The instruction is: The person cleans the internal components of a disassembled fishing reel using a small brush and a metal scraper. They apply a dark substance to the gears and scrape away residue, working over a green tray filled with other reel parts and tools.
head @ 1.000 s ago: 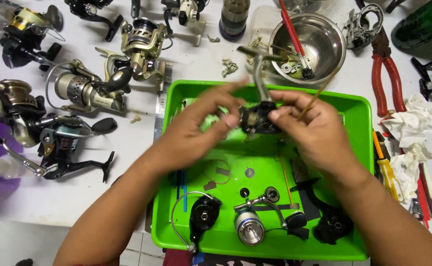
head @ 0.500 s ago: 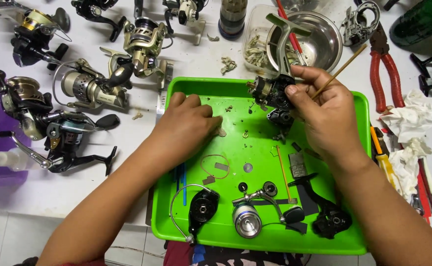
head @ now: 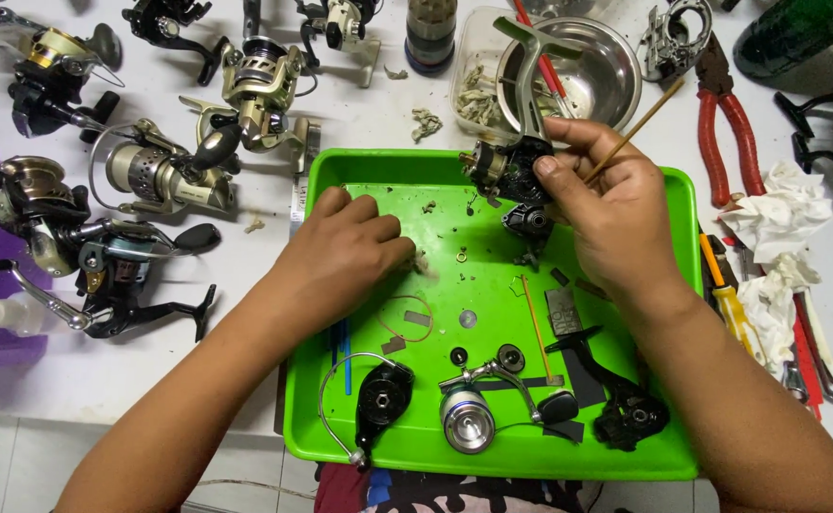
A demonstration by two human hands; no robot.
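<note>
A bright green plastic tray [head: 682, 456] lies in front of me with loose fishing-reel parts in it. My right hand [head: 606, 204] grips a dark reel body [head: 502, 171] over the tray's far edge, its grey foot pointing up, and also holds a thin brown stick [head: 637, 127]. My left hand [head: 340, 252] rests palm down on the tray's left part, fingertips pinched on a small pale tuft [head: 423, 260]. A silver spool [head: 466, 418], a black rotor with wire bail [head: 378, 399] and a black side cover [head: 625, 413] lie near the front edge.
Several assembled spinning reels [head: 150, 176] crowd the white table to the left. A steel bowl [head: 597, 81] and a clear tub sit behind the tray. Red-handled pliers [head: 725, 123], crumpled tissue [head: 782, 204] and screwdrivers [head: 730, 294] lie to the right.
My left hand let go of the reel body and dropped onto the tray. My right hand carried the reel body right and toward the far edge.
</note>
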